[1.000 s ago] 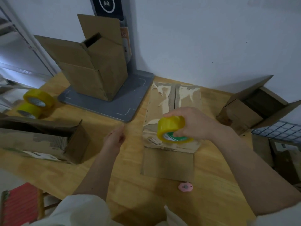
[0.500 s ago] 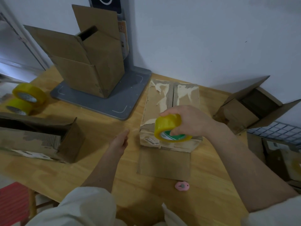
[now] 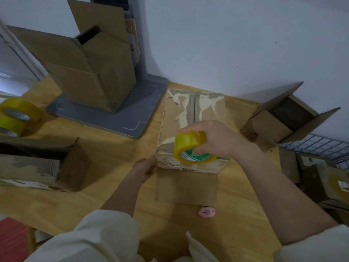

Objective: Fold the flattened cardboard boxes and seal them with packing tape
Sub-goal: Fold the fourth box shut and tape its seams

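Observation:
A worn cardboard box (image 3: pixel 190 114) lies on the wooden table (image 3: pixel 113 182) in front of me, its top flaps closed with a seam down the middle and one flap (image 3: pixel 186 188) lying flat toward me. My right hand (image 3: pixel 217 138) grips a yellow roll of packing tape (image 3: pixel 190 148) over the box's near edge. With relaxed fingers, my left hand (image 3: pixel 146 166) touches the box's near left corner.
An upright open box (image 3: pixel 90 72) stands on a grey base plate (image 3: pixel 113 120) at the back left. Two more tape rolls (image 3: pixel 16 116) lie at the far left, an open box (image 3: pixel 43 163) on its side nearby. Another open box (image 3: pixel 283 120) sits right. A pink cutter (image 3: pixel 206 212) lies near me.
My left hand has moved right, from the bare table to the box's near left corner. My right hand still holds the tape roll over the box's near edge.

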